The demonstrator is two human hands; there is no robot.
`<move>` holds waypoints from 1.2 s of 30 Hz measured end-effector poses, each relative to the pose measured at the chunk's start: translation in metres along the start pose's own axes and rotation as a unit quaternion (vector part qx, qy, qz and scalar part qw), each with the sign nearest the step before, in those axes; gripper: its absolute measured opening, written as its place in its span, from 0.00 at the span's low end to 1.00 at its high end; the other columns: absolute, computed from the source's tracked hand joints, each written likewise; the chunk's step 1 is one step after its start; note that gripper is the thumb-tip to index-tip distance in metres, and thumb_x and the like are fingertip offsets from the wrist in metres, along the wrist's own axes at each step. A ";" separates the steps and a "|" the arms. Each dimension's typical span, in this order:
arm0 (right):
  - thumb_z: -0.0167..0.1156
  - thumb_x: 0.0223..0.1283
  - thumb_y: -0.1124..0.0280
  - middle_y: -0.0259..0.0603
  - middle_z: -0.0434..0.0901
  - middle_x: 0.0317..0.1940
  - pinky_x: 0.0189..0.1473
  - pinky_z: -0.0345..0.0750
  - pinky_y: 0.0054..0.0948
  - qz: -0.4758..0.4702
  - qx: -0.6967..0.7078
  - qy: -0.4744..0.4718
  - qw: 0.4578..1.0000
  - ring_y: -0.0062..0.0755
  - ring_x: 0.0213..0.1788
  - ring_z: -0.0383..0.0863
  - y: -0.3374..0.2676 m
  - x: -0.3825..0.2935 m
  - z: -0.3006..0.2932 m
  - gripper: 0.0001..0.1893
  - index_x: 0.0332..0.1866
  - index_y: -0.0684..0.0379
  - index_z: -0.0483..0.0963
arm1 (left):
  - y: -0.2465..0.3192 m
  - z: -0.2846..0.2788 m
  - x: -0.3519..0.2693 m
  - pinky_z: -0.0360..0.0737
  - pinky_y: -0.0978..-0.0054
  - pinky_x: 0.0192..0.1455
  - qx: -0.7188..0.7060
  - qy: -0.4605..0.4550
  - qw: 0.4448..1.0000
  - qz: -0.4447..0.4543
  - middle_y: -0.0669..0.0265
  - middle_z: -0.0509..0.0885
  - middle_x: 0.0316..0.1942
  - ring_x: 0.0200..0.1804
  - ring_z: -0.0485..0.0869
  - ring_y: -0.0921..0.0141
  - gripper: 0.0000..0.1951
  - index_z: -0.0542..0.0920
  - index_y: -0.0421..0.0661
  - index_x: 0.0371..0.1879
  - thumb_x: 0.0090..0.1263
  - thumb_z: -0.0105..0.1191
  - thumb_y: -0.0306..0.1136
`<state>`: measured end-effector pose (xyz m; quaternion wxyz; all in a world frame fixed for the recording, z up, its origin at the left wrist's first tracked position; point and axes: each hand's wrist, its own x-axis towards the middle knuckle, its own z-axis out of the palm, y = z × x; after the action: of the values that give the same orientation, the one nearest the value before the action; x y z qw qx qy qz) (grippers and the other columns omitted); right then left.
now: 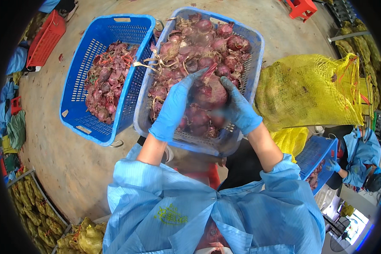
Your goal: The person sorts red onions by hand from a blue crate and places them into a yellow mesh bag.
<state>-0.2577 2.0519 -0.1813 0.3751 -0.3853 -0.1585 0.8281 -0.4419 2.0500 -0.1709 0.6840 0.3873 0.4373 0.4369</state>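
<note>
A large red onion [212, 92] with a dry stem tip is cupped between my two blue-gloved hands, above a blue plastic crate [256, 68]. My left hand [180, 100] presses on its left side, the fingers reaching up by the stem. On the opposite side, my right hand [240, 106] holds it with dirt-darkened fingertips. Many red onions [204, 44] with dry roots and loose skins fill the crate below. A hazy smudge blurs the middle of the view, so the onion's lower edge and some fingers are unclear.
Left of the onions stands a deeper blue crate [70, 71] with onion skins and scraps [106, 84]. A full yellow mesh sack [301, 92] lies against the right side. A co-worker [363, 155] sits at far right by another blue crate [314, 150]. Stacked sacks [35, 206] line the lower left.
</note>
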 end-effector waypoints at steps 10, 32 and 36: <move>0.54 0.67 0.52 0.41 0.71 0.62 0.55 0.79 0.49 0.022 0.032 -0.016 0.999 0.38 0.61 0.74 0.003 0.007 -0.007 0.28 0.68 0.53 0.62 | -0.023 0.010 0.004 0.73 0.81 0.52 0.098 0.055 0.982 0.150 0.67 0.79 0.49 0.46 0.74 0.80 0.17 0.79 0.40 0.55 0.67 0.50 0.21; 0.50 0.70 0.56 0.43 0.70 0.62 0.63 0.74 0.42 -0.005 0.052 -0.027 0.998 0.36 0.63 0.72 0.016 0.010 0.001 0.26 0.67 0.59 0.63 | 0.001 0.001 -0.005 0.70 0.78 0.59 -0.039 0.026 0.999 0.016 0.64 0.79 0.53 0.54 0.75 0.75 0.22 0.74 0.38 0.60 0.64 0.47 0.25; 0.47 0.72 0.56 0.42 0.70 0.62 0.59 0.78 0.39 -0.028 0.006 0.002 1.000 0.34 0.62 0.73 0.020 0.008 0.004 0.24 0.66 0.58 0.63 | -0.003 0.001 -0.006 0.72 0.79 0.55 -0.029 0.044 0.998 0.035 0.63 0.79 0.51 0.51 0.76 0.76 0.23 0.75 0.38 0.58 0.62 0.47 0.23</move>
<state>-0.2741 2.0447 -0.1933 0.4009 -0.3802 -0.1637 0.8173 -0.4412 2.0433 -0.1721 0.6597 0.3627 0.4399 0.4896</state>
